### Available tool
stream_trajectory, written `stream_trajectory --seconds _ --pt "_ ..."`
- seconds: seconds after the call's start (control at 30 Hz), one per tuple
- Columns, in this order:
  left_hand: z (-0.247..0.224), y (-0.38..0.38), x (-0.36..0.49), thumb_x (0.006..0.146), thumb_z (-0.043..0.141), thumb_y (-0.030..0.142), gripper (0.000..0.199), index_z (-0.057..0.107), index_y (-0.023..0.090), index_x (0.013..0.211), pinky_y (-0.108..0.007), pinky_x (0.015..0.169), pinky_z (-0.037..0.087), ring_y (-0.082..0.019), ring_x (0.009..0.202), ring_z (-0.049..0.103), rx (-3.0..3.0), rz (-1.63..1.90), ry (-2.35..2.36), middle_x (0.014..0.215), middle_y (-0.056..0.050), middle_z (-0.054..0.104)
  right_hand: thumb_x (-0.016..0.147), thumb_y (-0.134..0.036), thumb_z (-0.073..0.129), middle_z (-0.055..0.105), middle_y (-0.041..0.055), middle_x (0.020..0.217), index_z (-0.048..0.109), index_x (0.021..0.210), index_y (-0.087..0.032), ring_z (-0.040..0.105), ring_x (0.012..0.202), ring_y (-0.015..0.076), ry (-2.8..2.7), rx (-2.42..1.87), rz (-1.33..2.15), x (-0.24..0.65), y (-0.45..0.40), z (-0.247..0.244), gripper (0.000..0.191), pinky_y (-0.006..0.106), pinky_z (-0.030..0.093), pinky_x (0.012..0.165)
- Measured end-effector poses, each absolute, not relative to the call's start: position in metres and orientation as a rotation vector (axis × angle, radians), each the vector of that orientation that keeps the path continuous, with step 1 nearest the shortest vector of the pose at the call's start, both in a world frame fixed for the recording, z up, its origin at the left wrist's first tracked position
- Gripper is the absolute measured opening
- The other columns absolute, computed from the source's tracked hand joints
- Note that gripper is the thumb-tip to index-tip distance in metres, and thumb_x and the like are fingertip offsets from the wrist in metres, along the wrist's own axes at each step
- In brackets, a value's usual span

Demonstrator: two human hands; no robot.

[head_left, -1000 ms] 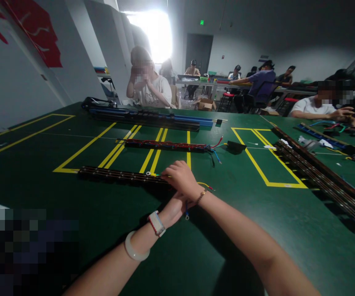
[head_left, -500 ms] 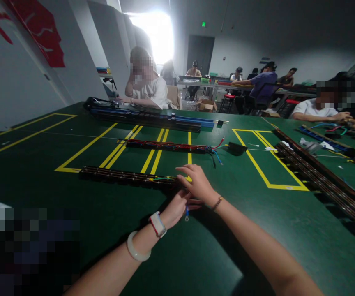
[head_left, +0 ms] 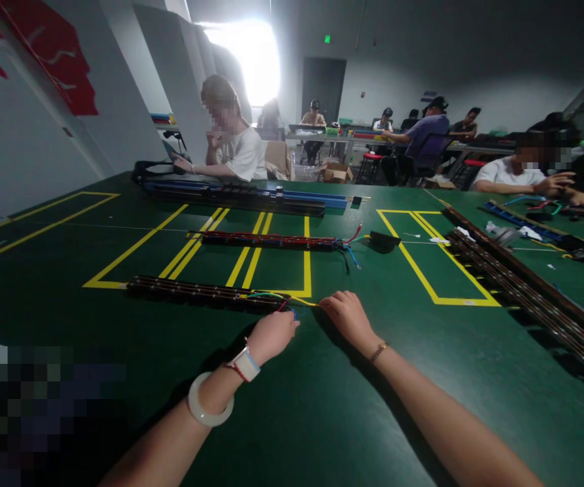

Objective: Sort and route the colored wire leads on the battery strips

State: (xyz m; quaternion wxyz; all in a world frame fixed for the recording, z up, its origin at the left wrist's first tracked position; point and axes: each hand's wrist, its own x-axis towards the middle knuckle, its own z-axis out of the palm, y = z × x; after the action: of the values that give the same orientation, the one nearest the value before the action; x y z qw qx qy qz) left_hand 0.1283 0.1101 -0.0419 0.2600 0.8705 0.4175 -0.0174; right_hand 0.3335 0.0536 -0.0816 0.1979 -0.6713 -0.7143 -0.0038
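Note:
A long dark strip (head_left: 185,289) with metal contacts lies across the green table, and wires come out of its right end. My left hand (head_left: 273,333) is closed at that end, on red and blue wires that show at its fingertips. To the right, my right hand (head_left: 345,312) pinches the far end of a yellow-green wire (head_left: 299,300), which runs from the strip. Behind it lies a second strip (head_left: 272,241) with red wires along it and loose coloured leads at its right end, beside a black piece (head_left: 384,241).
Blue and black rails (head_left: 251,195) lie at the table's far edge. Long brown strips (head_left: 530,291) run along the right side. Yellow tape (head_left: 308,257) marks the green table (head_left: 292,419). Several people sit beyond, one in a white shirt (head_left: 244,152) near the left.
My hands have moved apart from their overlap at the strip's end. The right hand has gone right with the yellow-green wire stretched out, and the camera view has shifted slightly.

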Motion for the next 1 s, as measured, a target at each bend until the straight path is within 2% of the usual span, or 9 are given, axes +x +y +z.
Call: stream_trajectory --seconds 0.13,0.27,0.37,0.53,0.63,0.77,0.87,0.93,1.0 --pt "-0.038 0.108 0.126 0.091 0.037 0.033 0.030 0.057 0.016 0.077 -0.033 0.061 0.042 -0.026 0.070 0.063 2.510 -0.041 1.148 0.073 -0.010 0.062 0.093 -0.028 0.049 0.060 0.0042 0.088 0.068 0.097 -0.024 0.046 0.083 0.0160 -1.985 -1.859 0.015 0.334 0.055 -0.088 0.020 0.027 0.028 0.074" --pt "-0.041 0.110 0.122 0.089 0.038 0.049 0.039 0.048 0.017 0.069 -0.026 0.047 0.041 -0.018 0.048 0.057 2.101 0.027 1.152 0.059 -0.005 0.057 0.092 -0.030 0.051 0.060 0.0039 0.088 0.068 0.097 -0.025 0.047 0.081 0.0158 -1.949 -1.841 0.032 0.337 0.055 -0.094 0.018 0.027 0.028 0.073" --pt "-0.043 0.110 0.113 0.089 0.039 0.052 0.035 0.042 0.018 0.080 -0.023 0.039 0.039 -0.016 0.040 0.052 1.693 0.179 1.164 0.052 0.000 0.054 0.091 -0.030 0.053 0.060 0.0041 0.087 0.068 0.098 -0.024 0.047 0.081 0.0153 -1.923 -1.813 0.045 0.339 0.054 -0.096 0.018 0.027 0.029 0.073" --pt "-0.040 0.107 0.101 0.091 0.044 0.041 0.029 0.038 0.018 0.107 -0.019 0.044 0.042 -0.012 0.046 0.053 1.138 0.583 1.035 0.060 0.000 0.059 0.091 -0.030 0.053 0.059 0.0039 0.086 0.067 0.098 -0.024 0.047 0.081 0.0150 -1.924 -1.758 0.057 0.338 0.054 -0.098 0.017 0.026 0.030 0.074" --pt "-0.038 0.110 0.106 0.092 0.044 0.040 0.033 0.041 0.017 0.115 -0.017 0.043 0.039 -0.010 0.047 0.053 1.088 0.754 1.000 0.066 -0.002 0.061 0.091 -0.030 0.052 0.059 0.0048 0.086 0.068 0.098 -0.024 0.048 0.081 0.0151 -1.932 -1.741 0.052 0.338 0.054 -0.099 0.018 0.027 0.031 0.074" --pt "-0.036 0.115 0.123 0.091 0.041 0.046 0.041 0.050 0.015 0.116 -0.017 0.036 0.031 -0.010 0.038 0.046 1.407 0.769 0.990 0.058 0.000 0.057 0.092 -0.030 0.051 0.057 0.0061 0.086 0.069 0.099 -0.022 0.048 0.082 0.0145 -1.942 -1.752 0.044 0.338 0.053 -0.097 0.021 0.026 0.032 0.075" --pt "-0.036 0.114 0.136 0.090 0.044 0.044 0.039 0.061 0.015 0.110 -0.021 0.045 0.038 -0.011 0.043 0.049 1.871 0.607 0.980 0.061 -0.003 0.059 0.093 -0.032 0.050 0.056 0.0058 0.087 0.068 0.101 -0.022 0.047 0.083 0.0139 -1.947 -1.784 0.074 0.337 0.052 -0.093 0.023 0.026 0.032 0.076" --pt "-0.037 0.111 0.143 0.090 0.046 0.039 0.033 0.064 0.019 0.110 -0.024 0.062 0.044 -0.015 0.060 0.059 2.164 0.454 0.962 0.076 -0.006 0.066 0.092 -0.033 0.050 0.056 0.0052 0.088 0.068 0.102 -0.022 0.047 0.084 0.0140 -1.937 -1.805 0.125 0.336 0.052 -0.090 0.023 0.026 0.032 0.077" --pt "-0.039 0.105 0.148 0.090 0.047 0.034 0.031 0.064 0.022 0.113 -0.028 0.075 0.044 -0.020 0.079 0.063 2.346 0.328 0.982 0.092 -0.009 0.068 0.093 -0.034 0.049 0.056 0.0051 0.088 0.068 0.102 -0.022 0.047 0.085 0.0142 -1.919 -1.821 0.178 0.336 0.052 -0.088 0.024 0.027 0.032 0.077"
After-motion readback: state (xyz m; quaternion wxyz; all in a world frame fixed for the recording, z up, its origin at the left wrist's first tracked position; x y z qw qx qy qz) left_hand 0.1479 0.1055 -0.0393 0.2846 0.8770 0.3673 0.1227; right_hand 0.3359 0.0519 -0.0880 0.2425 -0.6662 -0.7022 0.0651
